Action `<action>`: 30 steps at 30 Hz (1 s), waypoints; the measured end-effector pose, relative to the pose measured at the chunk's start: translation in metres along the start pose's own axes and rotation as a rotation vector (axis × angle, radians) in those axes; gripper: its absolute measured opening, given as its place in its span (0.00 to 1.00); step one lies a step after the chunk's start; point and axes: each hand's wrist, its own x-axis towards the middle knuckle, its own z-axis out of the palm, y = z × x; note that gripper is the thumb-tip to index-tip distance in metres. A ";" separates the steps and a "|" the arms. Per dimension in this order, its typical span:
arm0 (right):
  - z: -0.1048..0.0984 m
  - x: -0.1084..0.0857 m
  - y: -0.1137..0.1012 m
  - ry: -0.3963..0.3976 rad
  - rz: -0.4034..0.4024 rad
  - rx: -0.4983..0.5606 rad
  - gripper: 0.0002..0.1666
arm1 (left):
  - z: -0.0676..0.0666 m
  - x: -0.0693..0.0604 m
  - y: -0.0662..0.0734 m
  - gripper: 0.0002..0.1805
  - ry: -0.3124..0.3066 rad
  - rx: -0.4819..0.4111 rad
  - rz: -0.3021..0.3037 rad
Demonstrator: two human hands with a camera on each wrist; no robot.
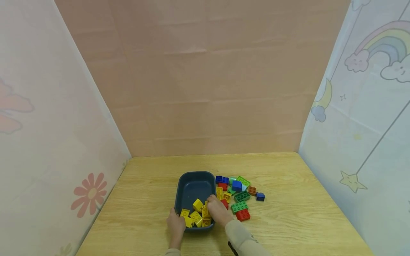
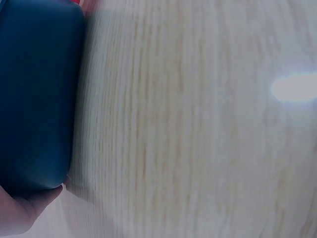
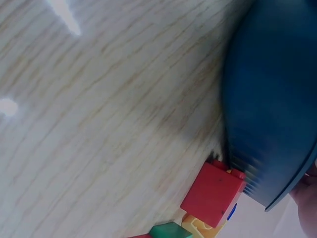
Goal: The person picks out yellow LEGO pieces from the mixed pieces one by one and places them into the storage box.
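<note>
A dark blue rectangular bin (image 1: 196, 175) stands on the table with several yellow toy bricks (image 1: 196, 217) gathered in its near end. My left hand (image 1: 176, 224) grips the near left corner of the bin; in the left wrist view, fingers (image 2: 42, 201) press against its outer wall. Over the bin's right rim reaches my right hand (image 1: 218, 209), its fingertips pinching a yellow brick (image 1: 206, 204) among the others inside. In the right wrist view only a sliver of that hand shows past the bin wall, and its fingertips are hidden.
Right of the bin lies a loose group of bricks: yellow bricks (image 1: 226, 197), a red brick (image 1: 242, 214), green bricks (image 1: 239, 206), blue bricks (image 1: 237, 185) and a brown brick (image 1: 252, 191). A red brick (image 3: 210, 193) lies close by the bin wall. Fabric-covered walls enclose the wooden table (image 1: 144, 199).
</note>
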 end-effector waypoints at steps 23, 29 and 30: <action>0.009 -0.024 0.049 0.240 0.289 0.207 0.17 | -0.001 0.001 0.003 0.24 -0.023 0.004 -0.024; 0.014 -0.036 0.053 0.080 0.317 0.268 0.22 | -0.001 0.000 0.003 0.25 -0.031 0.005 -0.025; 0.015 -0.037 0.054 0.071 0.315 0.274 0.23 | -0.001 0.000 0.003 0.25 -0.034 0.003 -0.027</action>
